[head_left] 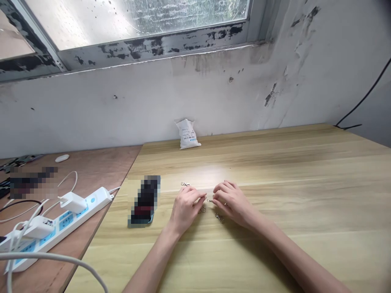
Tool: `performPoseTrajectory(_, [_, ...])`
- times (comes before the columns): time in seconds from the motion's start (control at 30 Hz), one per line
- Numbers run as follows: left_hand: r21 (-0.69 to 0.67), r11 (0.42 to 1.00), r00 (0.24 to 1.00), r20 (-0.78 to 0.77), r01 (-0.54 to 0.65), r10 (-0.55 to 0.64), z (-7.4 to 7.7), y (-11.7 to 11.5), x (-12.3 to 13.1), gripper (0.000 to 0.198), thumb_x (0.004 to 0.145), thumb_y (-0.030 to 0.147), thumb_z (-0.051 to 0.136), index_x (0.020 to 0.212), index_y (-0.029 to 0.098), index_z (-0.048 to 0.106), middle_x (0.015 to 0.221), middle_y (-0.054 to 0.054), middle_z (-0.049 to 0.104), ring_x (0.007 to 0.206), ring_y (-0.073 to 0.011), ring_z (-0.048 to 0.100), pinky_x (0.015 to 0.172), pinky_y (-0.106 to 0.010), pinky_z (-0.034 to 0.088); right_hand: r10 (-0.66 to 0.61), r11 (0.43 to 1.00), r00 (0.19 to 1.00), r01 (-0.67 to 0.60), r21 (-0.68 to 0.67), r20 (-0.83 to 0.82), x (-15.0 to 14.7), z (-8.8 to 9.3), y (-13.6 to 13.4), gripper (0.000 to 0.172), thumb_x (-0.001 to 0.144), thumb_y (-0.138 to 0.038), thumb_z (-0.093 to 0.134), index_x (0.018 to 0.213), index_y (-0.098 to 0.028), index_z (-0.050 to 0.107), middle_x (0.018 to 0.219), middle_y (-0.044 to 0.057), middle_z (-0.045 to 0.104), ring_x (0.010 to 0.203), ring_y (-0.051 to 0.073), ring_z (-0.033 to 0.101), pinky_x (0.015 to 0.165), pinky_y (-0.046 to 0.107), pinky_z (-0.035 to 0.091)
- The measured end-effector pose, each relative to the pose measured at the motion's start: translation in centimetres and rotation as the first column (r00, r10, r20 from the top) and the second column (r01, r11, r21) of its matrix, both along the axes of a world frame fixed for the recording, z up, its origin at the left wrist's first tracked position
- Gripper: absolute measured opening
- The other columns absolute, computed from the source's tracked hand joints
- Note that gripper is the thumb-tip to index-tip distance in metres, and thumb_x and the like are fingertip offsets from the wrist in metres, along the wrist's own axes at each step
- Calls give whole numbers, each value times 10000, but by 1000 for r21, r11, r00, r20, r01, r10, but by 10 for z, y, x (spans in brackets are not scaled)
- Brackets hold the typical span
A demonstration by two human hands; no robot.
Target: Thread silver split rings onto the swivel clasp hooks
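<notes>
My left hand [186, 207] and my right hand [232, 203] lie on the pale wood-grain table [275, 171] with their fingertips close together. A small metal clasp [210, 200] shows at the right hand's fingertips and seems pinched there. The left fingertips end right beside it, but I cannot tell whether they grip it. Other small metal clasps lie just around the hands: one [185, 184] above the left hand, one [202, 210] below the gap, and one [219, 218] under the right hand's fingers.
A pixelated dark object [144, 200] lies left of my left hand. A white paper packet [187, 134] leans on the wall at the table's back edge. Left of the table, a lower plywood bench [91, 171] holds a white power strip [61, 224] with plugged-in chargers and cables.
</notes>
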State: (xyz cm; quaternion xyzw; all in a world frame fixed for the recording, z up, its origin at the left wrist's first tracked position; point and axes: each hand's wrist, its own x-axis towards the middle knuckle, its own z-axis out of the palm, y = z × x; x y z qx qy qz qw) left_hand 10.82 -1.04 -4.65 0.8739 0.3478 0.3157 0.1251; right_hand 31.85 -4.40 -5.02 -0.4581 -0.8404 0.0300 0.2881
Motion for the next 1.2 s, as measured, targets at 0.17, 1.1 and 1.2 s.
performPoseTrajectory(0.17, [4,1000,1000,-22,-16,16,2,0,-1,202,966,216,485,918,205,681,817,-42,705,835,-211,596,756,-343,475,-20,1000,999,21,17,-42,-5,3,-2,165,975,-243,479,853,-211,586,936,47,626,904,194,555,959,423,391])
performPoseTrajectory(1.1, [21,996,995,-61,-84,85,4,-1,-3,132,877,170,609,831,239,712,1476,-66,456,1432,-303,288,1086,-536,341,-147,982,989,146,118,6,-4,-3,1,227,952,-302,542,804,-233,699,1495,83,429,1412,320,318,1114,606,249])
performPoseTrajectory(1.2, [-26,998,996,-64,-64,63,6,-2,-2,114,873,193,621,833,242,715,1481,-63,453,1433,-313,284,1091,-552,332,-177,979,984,177,98,-15,-5,-4,1,222,950,-308,536,817,-232,696,1458,111,463,1402,329,328,1101,614,258])
